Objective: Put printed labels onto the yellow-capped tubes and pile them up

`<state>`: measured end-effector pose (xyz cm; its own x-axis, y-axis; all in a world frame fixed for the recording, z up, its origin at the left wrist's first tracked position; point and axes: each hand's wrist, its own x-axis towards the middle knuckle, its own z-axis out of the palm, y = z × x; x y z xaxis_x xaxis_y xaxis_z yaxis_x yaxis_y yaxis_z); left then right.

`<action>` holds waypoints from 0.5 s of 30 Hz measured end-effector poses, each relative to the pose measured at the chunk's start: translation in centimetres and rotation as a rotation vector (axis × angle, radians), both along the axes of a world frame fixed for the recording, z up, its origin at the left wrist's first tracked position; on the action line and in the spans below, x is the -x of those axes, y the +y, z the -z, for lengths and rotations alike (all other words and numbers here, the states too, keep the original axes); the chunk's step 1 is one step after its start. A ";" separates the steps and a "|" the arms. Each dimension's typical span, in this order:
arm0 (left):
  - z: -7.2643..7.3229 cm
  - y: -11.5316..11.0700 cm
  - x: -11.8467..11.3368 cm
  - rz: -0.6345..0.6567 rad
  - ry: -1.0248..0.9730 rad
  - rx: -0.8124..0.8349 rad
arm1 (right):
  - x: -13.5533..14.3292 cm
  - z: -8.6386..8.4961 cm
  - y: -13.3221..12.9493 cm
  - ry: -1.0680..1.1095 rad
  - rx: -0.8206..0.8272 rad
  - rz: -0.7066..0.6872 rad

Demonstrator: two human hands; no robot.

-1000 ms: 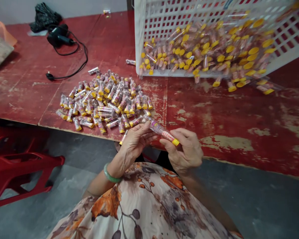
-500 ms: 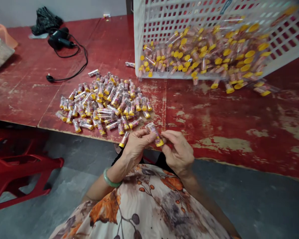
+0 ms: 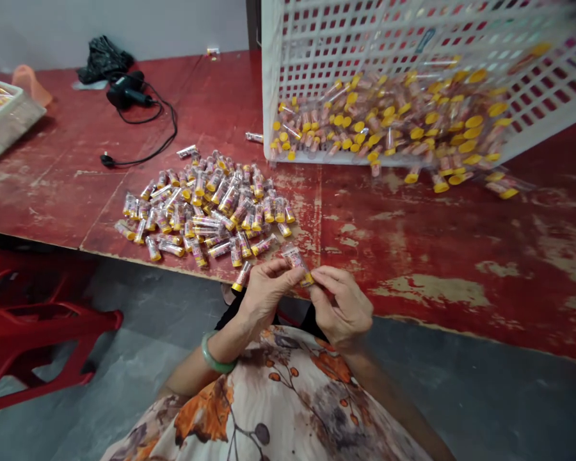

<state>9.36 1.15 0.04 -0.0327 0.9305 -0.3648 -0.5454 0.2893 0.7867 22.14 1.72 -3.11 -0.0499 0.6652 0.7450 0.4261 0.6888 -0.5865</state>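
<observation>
Between my two hands, over the table's front edge, is a small clear tube with a yellow cap (image 3: 295, 258). My left hand (image 3: 267, 289) pinches its side between thumb and fingers. My right hand (image 3: 342, 304) has thumb and forefinger closed at the yellow end; the fingertips hide part of the cap. Just left of my hands, a single tube (image 3: 241, 276) lies at the edge. Beyond it spreads a heap of similar yellow-capped tubes (image 3: 206, 208), with print or labels showing through the clear plastic.
A white plastic basket (image 3: 269, 77) lies tipped toward me, with many yellow-capped tubes (image 3: 365, 121) spilling onto the red table (image 3: 345, 218). At the back left are a black corded tool (image 3: 127, 91), a black bag (image 3: 104, 59) and another white container (image 3: 16, 125). A red stool (image 3: 33, 339) stands below left.
My right fingertips have moved in from beside the tube onto its yellow end. My left hand keeps its pinch. The whole view has shifted slightly.
</observation>
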 end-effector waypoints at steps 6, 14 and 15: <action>-0.3 0.4 1.9 -0.022 0.172 -0.047 | 0.9 0.3 0.6 -0.330 -0.263 0.044; -5.1 10.0 16.3 -0.395 1.803 0.088 | -3.0 1.6 2.5 -0.387 -0.289 -0.020; -5.4 11.5 17.9 -0.299 1.921 0.195 | -3.7 2.0 2.9 -0.395 -0.280 -0.031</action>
<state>-8.52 12.61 5.43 -0.5707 0.7785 0.2613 0.8173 0.5075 0.2729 25.82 4.64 -5.08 -0.3811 0.4354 0.8156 0.5558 0.8129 -0.1742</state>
